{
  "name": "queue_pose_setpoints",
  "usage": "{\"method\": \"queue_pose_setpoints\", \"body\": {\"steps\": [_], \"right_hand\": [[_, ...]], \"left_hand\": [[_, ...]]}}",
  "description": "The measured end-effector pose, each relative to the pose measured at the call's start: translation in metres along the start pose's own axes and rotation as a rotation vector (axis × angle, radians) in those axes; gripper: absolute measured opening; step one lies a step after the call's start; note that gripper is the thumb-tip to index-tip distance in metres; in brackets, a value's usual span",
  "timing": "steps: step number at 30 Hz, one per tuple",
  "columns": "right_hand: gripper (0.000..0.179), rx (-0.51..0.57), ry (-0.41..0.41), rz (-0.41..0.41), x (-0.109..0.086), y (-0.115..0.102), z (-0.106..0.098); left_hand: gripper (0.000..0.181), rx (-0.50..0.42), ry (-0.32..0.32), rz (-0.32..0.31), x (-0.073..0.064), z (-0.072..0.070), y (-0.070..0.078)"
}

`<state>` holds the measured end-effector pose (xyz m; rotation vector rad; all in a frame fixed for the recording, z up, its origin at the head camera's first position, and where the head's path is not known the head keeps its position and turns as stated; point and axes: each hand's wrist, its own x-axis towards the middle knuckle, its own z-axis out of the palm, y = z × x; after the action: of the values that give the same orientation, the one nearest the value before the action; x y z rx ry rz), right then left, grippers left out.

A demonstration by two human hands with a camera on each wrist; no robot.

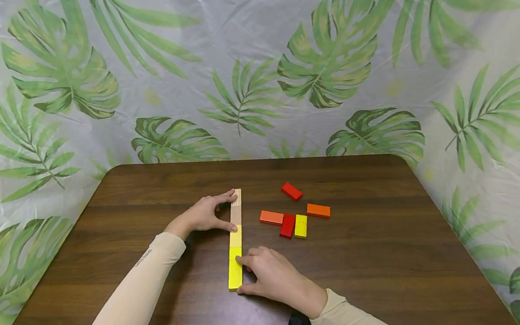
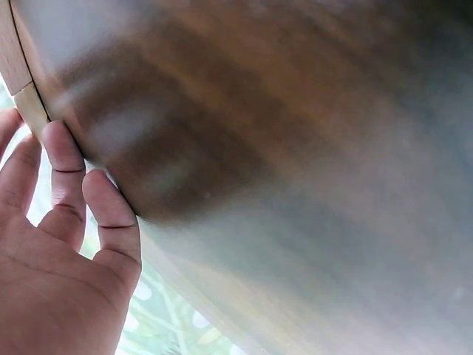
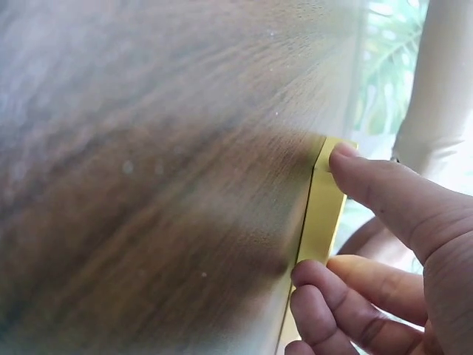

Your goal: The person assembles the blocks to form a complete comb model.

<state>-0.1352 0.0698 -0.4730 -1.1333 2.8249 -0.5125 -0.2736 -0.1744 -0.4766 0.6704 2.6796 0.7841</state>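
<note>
A straight row of flat rectangular blocks runs away from me in the head view. A natural wood block [image 1: 237, 194] lies at its far end, followed by a pinkish-beige block [image 1: 236, 215], a pale yellow block [image 1: 236, 238] and two bright yellow ones. My left hand [image 1: 202, 213] spans the far part from the left, fingertips touching the wood block and thumb at the pale yellow one. From the right, my right hand [image 1: 273, 277] holds the nearest yellow block [image 1: 235, 279], thumb by its near end and index finger near its far end; the other fingers are curled.
Right of the row lie several loose blocks: an orange-red one [image 1: 271, 217], a red one [image 1: 287, 226] and a yellow one [image 1: 301, 226] side by side. Beyond them are another red block [image 1: 292, 191] and an orange block [image 1: 318, 211]. A leaf-patterned curtain [image 1: 261, 44] borders the brown table [image 1: 373, 244].
</note>
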Motion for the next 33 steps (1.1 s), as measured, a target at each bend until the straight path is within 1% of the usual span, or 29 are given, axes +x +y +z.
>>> {"method": "queue_pose_setpoints", "body": {"steps": [5, 14, 21, 33], "right_hand": [[0.055, 0.001, 0.002, 0.001, 0.0002, -0.0008, -0.0007], [0.056, 0.039, -0.014, 0.026, 0.0008, -0.0013, -0.0030], [0.057, 0.043, -0.014, 0.032, 0.0008, -0.0007, -0.0023], [0.059, 0.042, -0.005, 0.030, -0.0001, -0.0013, -0.0034]], "left_hand": [[0.096, -0.001, 0.001, 0.008, 0.0004, 0.0001, -0.0005], [0.096, 0.001, -0.004, 0.008, 0.0002, -0.0008, 0.0013], [0.096, 0.000, -0.005, 0.022, 0.0000, -0.0006, 0.0015], [0.097, 0.005, -0.001, 0.021, 0.0006, -0.0008, 0.0028]]}}
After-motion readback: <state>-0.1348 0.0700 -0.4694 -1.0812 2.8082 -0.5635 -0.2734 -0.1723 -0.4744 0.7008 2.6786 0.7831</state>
